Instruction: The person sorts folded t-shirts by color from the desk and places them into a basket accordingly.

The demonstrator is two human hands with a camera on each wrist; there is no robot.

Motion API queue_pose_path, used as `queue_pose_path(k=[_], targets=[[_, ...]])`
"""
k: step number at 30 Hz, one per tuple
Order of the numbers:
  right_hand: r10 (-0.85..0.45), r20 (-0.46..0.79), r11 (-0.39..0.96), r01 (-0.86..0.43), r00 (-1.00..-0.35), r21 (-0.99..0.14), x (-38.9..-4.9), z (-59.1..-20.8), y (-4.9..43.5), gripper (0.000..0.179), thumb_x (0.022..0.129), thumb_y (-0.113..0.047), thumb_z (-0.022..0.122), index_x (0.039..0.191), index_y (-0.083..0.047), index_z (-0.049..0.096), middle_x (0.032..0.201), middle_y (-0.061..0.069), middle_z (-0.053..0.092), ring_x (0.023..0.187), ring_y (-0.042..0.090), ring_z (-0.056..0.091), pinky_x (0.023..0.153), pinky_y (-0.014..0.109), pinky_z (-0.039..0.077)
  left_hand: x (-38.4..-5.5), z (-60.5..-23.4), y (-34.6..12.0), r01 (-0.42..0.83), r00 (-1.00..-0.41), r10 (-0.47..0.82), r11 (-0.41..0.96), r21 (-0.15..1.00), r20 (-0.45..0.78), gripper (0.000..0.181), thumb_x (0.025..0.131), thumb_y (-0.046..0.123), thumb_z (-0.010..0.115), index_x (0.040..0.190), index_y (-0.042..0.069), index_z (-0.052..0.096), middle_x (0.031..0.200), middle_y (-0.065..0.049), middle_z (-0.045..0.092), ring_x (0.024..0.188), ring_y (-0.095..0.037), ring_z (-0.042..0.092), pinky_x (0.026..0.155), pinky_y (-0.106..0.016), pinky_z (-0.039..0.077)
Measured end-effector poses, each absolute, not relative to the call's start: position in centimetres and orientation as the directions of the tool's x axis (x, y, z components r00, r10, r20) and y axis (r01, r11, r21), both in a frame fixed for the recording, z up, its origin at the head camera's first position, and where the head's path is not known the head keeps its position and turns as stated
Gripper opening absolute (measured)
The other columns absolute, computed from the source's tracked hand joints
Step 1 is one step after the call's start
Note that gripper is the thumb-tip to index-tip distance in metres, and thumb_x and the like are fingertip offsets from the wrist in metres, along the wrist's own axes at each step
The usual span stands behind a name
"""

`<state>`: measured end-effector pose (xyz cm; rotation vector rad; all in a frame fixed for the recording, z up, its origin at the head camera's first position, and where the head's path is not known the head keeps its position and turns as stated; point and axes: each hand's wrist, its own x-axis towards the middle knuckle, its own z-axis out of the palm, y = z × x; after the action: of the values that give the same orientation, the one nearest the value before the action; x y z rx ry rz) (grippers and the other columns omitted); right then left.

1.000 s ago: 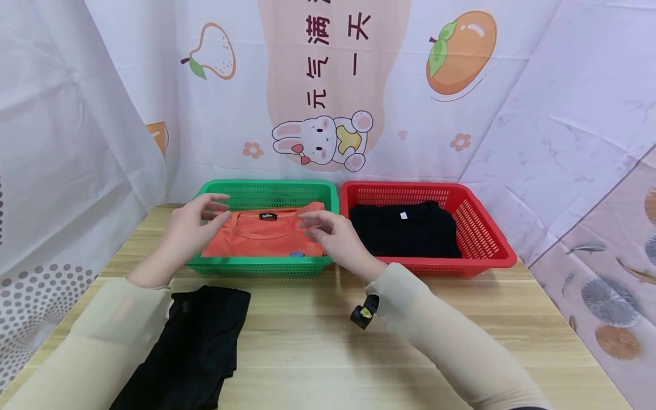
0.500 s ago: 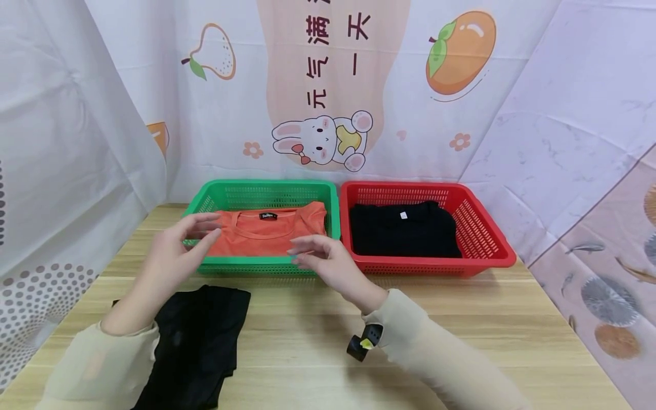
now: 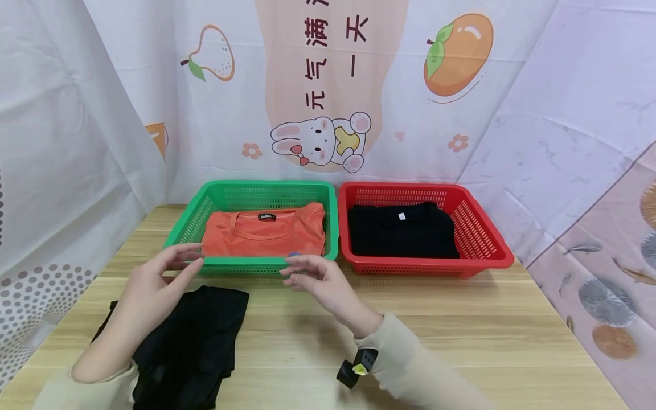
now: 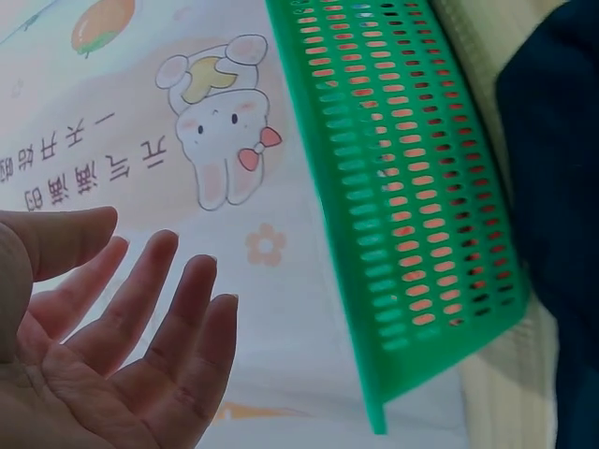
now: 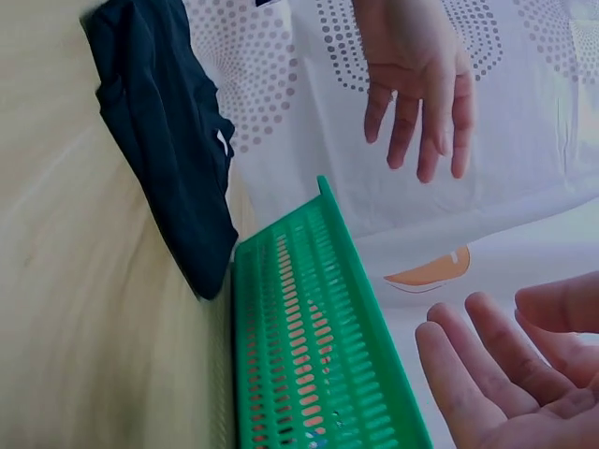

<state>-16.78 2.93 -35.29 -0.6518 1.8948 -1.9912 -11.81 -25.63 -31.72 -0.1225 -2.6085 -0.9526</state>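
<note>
In the head view my left hand [image 3: 156, 285] hovers above a folded black garment [image 3: 197, 341] on the table, fingers relaxed and holding nothing. My right hand [image 3: 328, 287] hangs in the air just in front of the green basket [image 3: 256, 261], its fingers loosely bent around nothing. Inside that basket lies a folded orange T-shirt [image 3: 261, 230] with a black neck label. To its right a red basket [image 3: 435, 263] holds a folded black garment [image 3: 405, 233] with a small white tag. The left wrist view shows the left palm [image 4: 112, 374] bare; the right palm [image 5: 524, 383] is also bare in the right wrist view.
The two baskets stand side by side at the back of the wooden table [image 3: 292, 353], against a printed curtain [image 3: 220, 125]. A black wrist device [image 3: 359, 364] hangs at the right cuff.
Both hands have drawn back from the green basket toward the front. The left has moved down and left over the black garment; the right has come off the basket's right side. The garments have stayed put.
</note>
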Motion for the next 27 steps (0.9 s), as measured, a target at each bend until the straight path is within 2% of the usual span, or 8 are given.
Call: queue_pose_path(k=[5, 17, 23, 27], targets=[[-0.522, 0.075, -0.082, -0.038, -0.849, -0.996, -16.2, -36.3, 2.5, 0.037, 0.097, 0.001, 0.055, 0.133, 0.008, 0.053, 0.126, 0.031, 0.062, 0.11, 0.037, 0.067, 0.093, 0.038, 0.056, -10.8, -33.1, -26.3, 0.155, -0.94, -0.071, 0.782, 0.604, 0.333, 0.033, 0.099, 0.025, 0.062, 0.128, 0.009, 0.064, 0.109, -0.016, 0.072, 0.087, 0.026, 0.045, 0.067, -0.008, 0.046], [-0.499, 0.004, -0.089, 0.047, -0.866, -0.995, -15.5, -39.3, 1.2, 0.034, 0.096, 0.0, 0.057, 0.129, 0.009, 0.056, 0.121, 0.03, 0.065, 0.101, 0.031, 0.071, 0.089, 0.039, 0.058, -8.9, -36.6, -28.4, 0.032, -0.948, -0.157, 0.819, 0.573, 0.277, 0.034, 0.096, 0.029, 0.066, 0.125, 0.011, 0.065, 0.107, -0.013, 0.073, 0.081, 0.025, 0.045, 0.064, -0.008, 0.042], [-0.485, -0.034, -0.146, 0.119, -0.874, -0.982, -15.1, -40.5, 0.3, 0.037, 0.095, 0.001, 0.057, 0.13, 0.013, 0.053, 0.121, 0.031, 0.064, 0.099, 0.029, 0.071, 0.093, 0.044, 0.056, -8.6, -37.7, -29.7, -0.004, -0.957, -0.17, 0.815, 0.579, 0.233, 0.04, 0.095, 0.028, 0.068, 0.128, 0.007, 0.062, 0.113, -0.016, 0.072, 0.083, 0.029, 0.042, 0.067, -0.002, 0.039], [-0.483, -0.075, -0.177, 0.181, -0.872, -0.967, -14.4, -41.3, -0.5, 0.038, 0.094, 0.002, 0.058, 0.13, 0.013, 0.052, 0.12, 0.031, 0.064, 0.098, 0.03, 0.071, 0.09, 0.04, 0.058, -8.4, -38.0, -30.6, -0.033, -0.961, -0.185, 0.815, 0.579, 0.206, 0.043, 0.095, 0.027, 0.068, 0.13, 0.005, 0.06, 0.116, -0.021, 0.07, 0.081, 0.03, 0.039, 0.065, -0.003, 0.039]])
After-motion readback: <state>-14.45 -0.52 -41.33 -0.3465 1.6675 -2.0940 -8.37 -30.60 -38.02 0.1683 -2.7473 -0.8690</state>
